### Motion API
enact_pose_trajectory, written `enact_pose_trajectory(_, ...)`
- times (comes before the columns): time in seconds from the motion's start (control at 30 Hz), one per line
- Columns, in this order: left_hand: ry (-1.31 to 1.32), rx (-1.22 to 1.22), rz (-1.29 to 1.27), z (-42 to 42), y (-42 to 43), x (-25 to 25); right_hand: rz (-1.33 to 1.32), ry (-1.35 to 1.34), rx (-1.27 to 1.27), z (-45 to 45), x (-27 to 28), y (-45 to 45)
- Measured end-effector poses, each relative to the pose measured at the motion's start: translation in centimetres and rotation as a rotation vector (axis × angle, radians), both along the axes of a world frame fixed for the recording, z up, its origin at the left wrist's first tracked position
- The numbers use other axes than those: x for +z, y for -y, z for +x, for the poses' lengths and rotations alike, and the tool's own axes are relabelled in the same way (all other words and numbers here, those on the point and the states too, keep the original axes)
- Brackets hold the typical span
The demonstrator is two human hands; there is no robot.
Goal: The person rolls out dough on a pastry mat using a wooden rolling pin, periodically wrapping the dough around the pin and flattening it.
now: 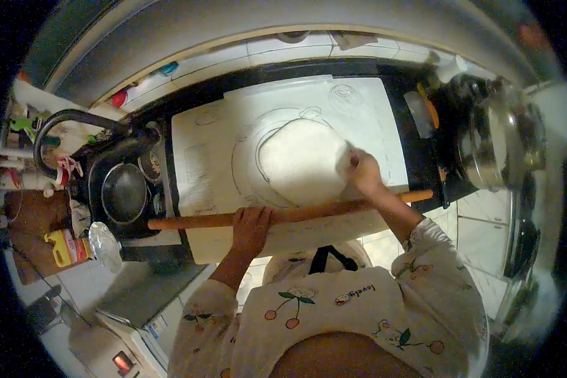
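A round, flat sheet of white dough (302, 160) lies on a large pale pastry mat (384, 126) with printed or drawn circles. Across the near side of the mat, just below the dough, rests a long wooden rolling pin (312, 212). My left hand (252, 225) lies over the pin left of its middle, fingers curled on it. At the right edge of the dough, my right hand (366, 173) has its fingers closed on the rim; the fingertips are slightly blurred. My right forearm passes above the pin's right part.
To the left are a sink with a black faucet (75, 116), a round pan (125, 194) and a yellow bottle (60, 247). On the right stand shiny metal pots (491, 145) and a scraper-like tool (419, 113) with an orange item beside it. A tiled wall runs behind.
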State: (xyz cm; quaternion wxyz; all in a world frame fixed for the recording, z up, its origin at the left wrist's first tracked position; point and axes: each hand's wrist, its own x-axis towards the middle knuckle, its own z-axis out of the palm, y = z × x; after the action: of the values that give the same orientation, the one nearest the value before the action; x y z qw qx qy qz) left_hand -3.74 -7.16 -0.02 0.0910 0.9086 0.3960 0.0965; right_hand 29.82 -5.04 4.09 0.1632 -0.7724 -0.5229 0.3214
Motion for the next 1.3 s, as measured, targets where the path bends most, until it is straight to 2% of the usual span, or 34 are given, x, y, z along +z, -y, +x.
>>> enact_pose_trajectory(0.07,-0.019,-0.056,0.133,1.1,-1.0,0.0,0.187,-0.035,-0.074,0.5,0.5,0.9)
enact_pose_trajectory(0.13,-0.032,-0.036,0.078,2.5,-2.4,-0.4,0.269,0.206,0.104,0.8,0.9,2.8)
enact_pose_trajectory(0.2,-0.072,0.010,-0.025,3.4,-3.1,-0.7,0.292,0.453,0.212,0.9,0.9,4.1)
enact_pose_trajectory(0.27,-0.147,0.083,-0.177,3.9,-3.6,-1.2,0.132,0.461,0.318,2.0,-1.1,4.2)
enact_pose_trajectory(0.33,-0.095,0.116,0.005,5.4,-4.1,0.9,0.058,0.461,0.324,1.8,-1.0,3.0)
enact_pose_trajectory(0.4,-0.049,0.168,0.116,6.2,-5.9,0.9,0.277,0.548,0.328,2.9,-3.5,0.2)
enact_pose_trajectory(0.43,-0.018,0.199,0.136,6.7,-8.1,0.1,0.486,0.551,0.266,3.5,-5.1,-2.2)
enact_pose_trajectory(0.5,0.048,0.213,0.118,8.0,-13.1,1.9,0.582,0.462,0.232,4.3,-3.9,-6.9)
enact_pose_trajectory(0.6,0.203,0.296,0.284,9.1,-17.8,1.3,0.605,0.456,0.075,5.4,-4.9,-11.4)
enact_pose_trajectory(0.63,0.177,0.252,0.262,8.4,-16.8,-0.4,0.605,0.480,0.096,5.0,-5.0,-9.8)
enact_pose_trajectory(0.67,0.232,0.267,-0.020,7.4,-14.3,-0.8,0.590,0.478,0.124,4.0,-4.3,-7.0)
enact_pose_trajectory(0.7,0.084,0.203,-0.027,6.5,-10.6,-1.3,0.567,0.540,0.167,3.7,-5.7,-3.5)
enact_pose_trajectory(0.73,-0.055,0.129,-0.029,5.5,-6.9,-1.7,0.320,0.393,0.223,3.2,-3.0,-0.1)
enact_pose_trajectory(0.77,-0.162,0.149,-0.057,4.2,-3.1,-3.2,0.433,0.393,0.230,2.7,-4.5,3.7)
enact_pose_trajectory(0.83,-0.187,0.135,-0.112,4.0,-0.6,-2.5,0.357,0.434,0.244,2.3,-5.2,7.6)
enact_pose_trajectory(0.87,-0.196,0.125,-0.133,3.9,0.0,-2.2,0.399,0.462,0.253,2.5,-5.9,7.9)
enact_pose_trajectory(0.9,-0.087,0.125,-0.044,4.5,-1.9,-1.7,0.420,0.434,0.257,2.4,-5.1,6.5)
enact_pose_trajectory(0.97,-0.152,0.198,0.060,5.3,-8.1,-3.5,0.460,0.376,0.269,3.1,-3.1,0.9)
enact_pose_trajectory(1.0,-0.038,0.218,0.114,6.3,-11.3,-3.1,0.595,0.460,0.253,4.3,-5.7,-1.4)
enact_pose_trajectory(1.03,0.076,0.240,0.173,6.7,-13.0,-2.4,0.558,0.498,0.195,4.1,-5.4,-3.1)
enact_pose_trajectory(1.07,0.035,0.237,0.170,6.5,-12.4,-1.9,0.526,0.537,0.127,3.5,-4.9,-4.4)
enact_pose_trajectory(1.13,-0.037,0.229,0.168,6.7,-10.2,-1.1,0.510,0.533,0.148,3.0,-5.3,-2.0)
enact_pose_trajectory(1.17,-0.060,0.134,0.141,5.6,-8.1,-1.0,0.401,0.500,0.201,2.9,-4.6,0.2)
enact_pose_trajectory(1.2,-0.124,0.117,-0.011,4.8,-5.3,-0.8,0.455,0.354,0.209,2.6,-4.1,2.7)
enact_pose_trajectory(1.23,-0.189,0.101,-0.166,4.3,-2.8,-0.6,0.428,0.359,0.194,2.0,-5.1,5.3)
enact_pose_trajectory(1.3,-0.179,0.085,-0.200,4.9,-0.1,1.1,0.382,0.294,0.163,1.1,-3.6,8.3)
